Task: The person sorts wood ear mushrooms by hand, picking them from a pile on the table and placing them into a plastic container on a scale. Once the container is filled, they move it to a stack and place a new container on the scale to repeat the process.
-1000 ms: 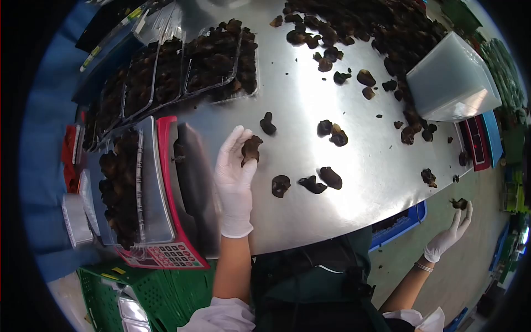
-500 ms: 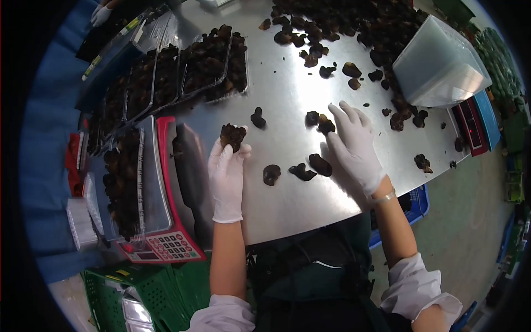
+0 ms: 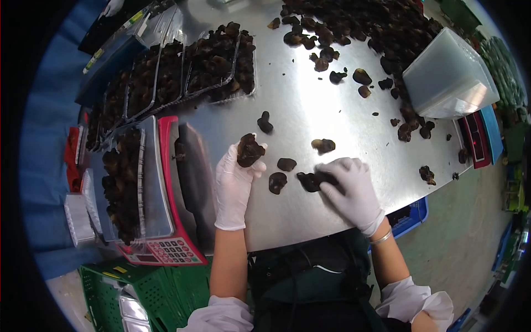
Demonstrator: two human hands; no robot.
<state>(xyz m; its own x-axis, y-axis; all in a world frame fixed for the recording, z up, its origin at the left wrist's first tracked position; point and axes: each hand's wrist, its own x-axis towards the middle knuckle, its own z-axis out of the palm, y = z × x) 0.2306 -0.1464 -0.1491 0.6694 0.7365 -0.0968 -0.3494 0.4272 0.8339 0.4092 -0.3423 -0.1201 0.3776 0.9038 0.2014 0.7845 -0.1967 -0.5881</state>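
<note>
My left hand [image 3: 237, 185], in a white glove, holds a dark brown wood ear mushroom [image 3: 250, 150] up between thumb and fingers. My right hand [image 3: 354, 191], also gloved, is slightly blurred and lies over a dark wood ear piece [image 3: 327, 178], its thumb and fingers bent around it. Another piece [image 3: 307, 182] touches that one on the left. Between my hands, loose pieces lie on the metal table [image 3: 298, 218]: a small one [image 3: 286, 164], a round one [image 3: 277, 182], a paler-ended one [image 3: 323, 145] and a narrow one [image 3: 265, 123].
A red-edged scale [image 3: 171, 252] at left carries a clear tray [image 3: 157, 193] of wood ears. Filled trays [image 3: 213, 63] stand behind it. A large heap [image 3: 381, 27] spreads at the back, beside stacked clear containers [image 3: 451, 74]. Green crates [image 3: 144, 293] sit below.
My right hand has moved nearer the front edge, onto another piece. The two pieces it was at now lie apart, closer to me. The mushroom in my left hand has turned. The view shifted slightly.
</note>
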